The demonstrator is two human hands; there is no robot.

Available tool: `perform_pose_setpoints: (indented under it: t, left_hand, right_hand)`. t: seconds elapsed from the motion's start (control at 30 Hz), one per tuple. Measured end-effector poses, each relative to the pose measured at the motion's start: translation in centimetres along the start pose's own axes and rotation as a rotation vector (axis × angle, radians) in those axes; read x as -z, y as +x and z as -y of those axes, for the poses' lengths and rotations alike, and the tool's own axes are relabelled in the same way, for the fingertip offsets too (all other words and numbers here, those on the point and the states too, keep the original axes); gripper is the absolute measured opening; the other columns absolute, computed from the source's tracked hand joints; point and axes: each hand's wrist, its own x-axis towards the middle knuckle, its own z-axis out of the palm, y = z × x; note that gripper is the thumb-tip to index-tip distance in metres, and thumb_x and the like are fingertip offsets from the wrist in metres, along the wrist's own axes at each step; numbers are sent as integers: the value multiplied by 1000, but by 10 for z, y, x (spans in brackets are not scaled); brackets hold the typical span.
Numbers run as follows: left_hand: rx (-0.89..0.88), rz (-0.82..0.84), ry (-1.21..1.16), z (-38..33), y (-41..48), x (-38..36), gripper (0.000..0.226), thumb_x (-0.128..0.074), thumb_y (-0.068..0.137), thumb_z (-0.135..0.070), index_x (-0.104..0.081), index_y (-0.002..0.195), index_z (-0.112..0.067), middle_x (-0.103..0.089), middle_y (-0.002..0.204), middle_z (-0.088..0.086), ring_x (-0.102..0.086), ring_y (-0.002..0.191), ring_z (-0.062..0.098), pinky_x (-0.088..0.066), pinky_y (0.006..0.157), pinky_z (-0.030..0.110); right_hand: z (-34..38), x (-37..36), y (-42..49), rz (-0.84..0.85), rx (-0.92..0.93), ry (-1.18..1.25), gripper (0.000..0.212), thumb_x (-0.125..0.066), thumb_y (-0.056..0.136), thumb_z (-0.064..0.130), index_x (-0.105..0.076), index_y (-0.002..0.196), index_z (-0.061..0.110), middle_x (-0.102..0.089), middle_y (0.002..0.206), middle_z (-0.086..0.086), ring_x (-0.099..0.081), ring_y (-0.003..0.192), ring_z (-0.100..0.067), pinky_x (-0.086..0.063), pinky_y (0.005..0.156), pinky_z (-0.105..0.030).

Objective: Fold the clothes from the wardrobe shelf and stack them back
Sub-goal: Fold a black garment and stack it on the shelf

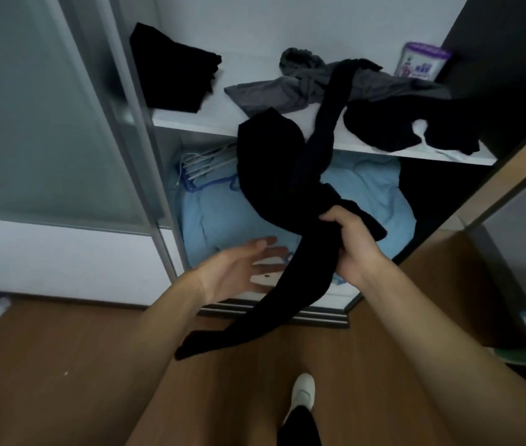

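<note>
Gripping the black garment [274, 175], left hand [242, 265] free

Right hand [348, 243] is clamped round the bunched middle of it. One end trails up onto the wardrobe shelf [190, 119] across a grey garment [264, 91], the other dangles toward the floor. The left hovers just beside, fingers spread, holding nothing. Best move, I'd say: catch the hanging end, find a hem, shake it flat before folding. It's too dark and twisted to tell what kind of garment it is, and its far end is lost among the shelf clothes

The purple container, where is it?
The purple container stands at the back right corner of the shelf, in the head view's upper right, behind the grey garment.
</note>
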Motion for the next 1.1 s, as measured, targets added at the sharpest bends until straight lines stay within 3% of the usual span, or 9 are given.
perform_pose_setpoints:
  t: [0.03, 0.13, 0.3, 0.4, 0.53, 0.7, 0.9, 1.0, 1.1]
  left_hand:
    - [-52, 29, -99, 2, -3, -1, 94, -82, 73, -47, -38, 151, -16, -47, 151, 12, -45, 139, 32, -34, 112, 62]
    - [-188, -4, -192, 6, -7, -11, 67, -56, 93, -49, -39, 151, -21, -45, 153, 10, -43, 141, 28, -36, 112, 54]
    - [-205, -226, -302, 12, -20, -22, 40, -56, 98, -45, -71, 123, -19, -66, 132, 7, -63, 121, 22, -54, 93, 33]
    - [-206, -359, -256, 6, -32, -24, 44, -66, 94, -35, -64, 130, -11, -68, 127, 13, -66, 116, 26, -56, 91, 35]
    - [-202, -451, -161, -9, -35, -37, 34, -67, 94, -29, -66, 122, -9, -73, 115, 14, -71, 105, 28, -59, 77, 35]
    - [-97, -695, -58, -1, -25, -40, 27, -56, 100, -24, -66, 119, -7, -74, 97, 11, -72, 85, 23, -56, 66, 30]
    - [338, -621, 548, 53, -19, -45, 24, -52, 101, -24, -65, 115, -9, -68, 80, 4, -64, 60, 12, -49, 51, 22]
    - [424, -626, 850, 64, -12, -42, 25, -56, 99, -25, -62, 118, -10, -70, 98, 6, -67, 78, 15, -49, 57, 22]
    - [-50, -657, 660, 49, -6, -38, 43, -68, 91, -13, -53, 130, -23, -61, 132, 4, -60, 110, 15, -52, 77, 27]
  right_hand:
    - [-9, 1, -10, -13, -16, -30, 34, -70, 72, 19, -74, 103, 7, -75, 94, -9, -74, 84, -22, -60, 72, -32]
    - [-37, 3, -36, -57, -45, -198, 31, -70, 75, 13, -72, 104, 4, -76, 94, -10, -73, 91, -22, -58, 82, -33]
    - [-64, 3, -62, 44, -98, -111, 29, -49, 83, -5, -64, 108, -3, -70, 95, -9, -66, 91, -22, -50, 87, -30]
    - [-62, 5, -67, 167, -93, 134, 35, -49, 89, 15, -58, 122, 11, -63, 102, -5, -56, 97, -20, -39, 94, -35]
    - [-46, 3, -72, 60, -39, 100, 35, -63, 96, 33, -68, 123, 12, -74, 117, -4, -71, 105, -19, -53, 93, -33]
    - [-6, 11, -75, -75, 130, 84, 24, -66, 94, 29, -73, 106, 10, -78, 99, -8, -75, 92, -20, -59, 74, -29]
    - [24, 17, -84, -20, 151, 65, 27, -68, 93, 28, -71, 108, 6, -75, 94, -9, -72, 86, -22, -59, 73, -31]
    - [32, 21, -89, 55, 167, -16, 18, -69, 92, 24, -70, 100, 8, -73, 90, -8, -71, 84, -21, -58, 71, -30]
    - [42, 29, -94, 109, 188, -280, 22, -71, 90, 21, -68, 107, 7, -73, 93, -7, -71, 89, -21, -57, 73, -28]
